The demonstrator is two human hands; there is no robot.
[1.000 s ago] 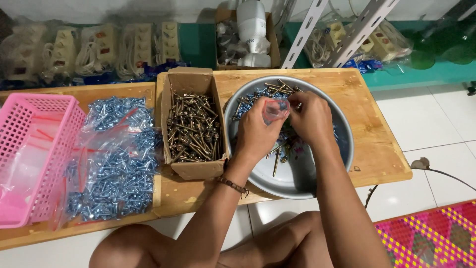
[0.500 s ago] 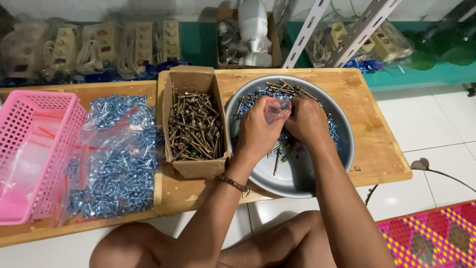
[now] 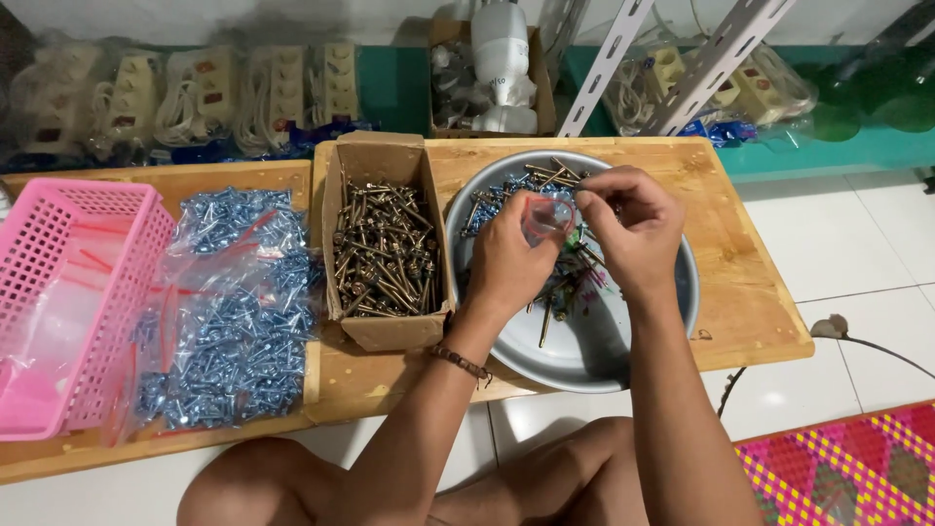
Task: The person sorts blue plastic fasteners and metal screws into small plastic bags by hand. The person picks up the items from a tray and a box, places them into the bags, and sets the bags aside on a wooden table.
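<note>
My left hand and my right hand meet over a grey metal basin that holds mixed screws and small coloured bits. Between the fingers of both hands is a small clear plastic bag with a red strip at its mouth. My left hand pinches the bag's left side. My right fingertips are at the bag's opening. A bracelet sits on my left wrist. Just left of the basin stands an open cardboard box full of dark brown screws.
A pile of small clear bags filled with silver screws lies on the wooden table. A pink plastic basket stands at the far left. Packaged power strips line the back. My knees are below the table edge.
Both hands have lifted the small bag slightly toward the far side of the basin. My right fingers have shifted to the bag's mouth.
</note>
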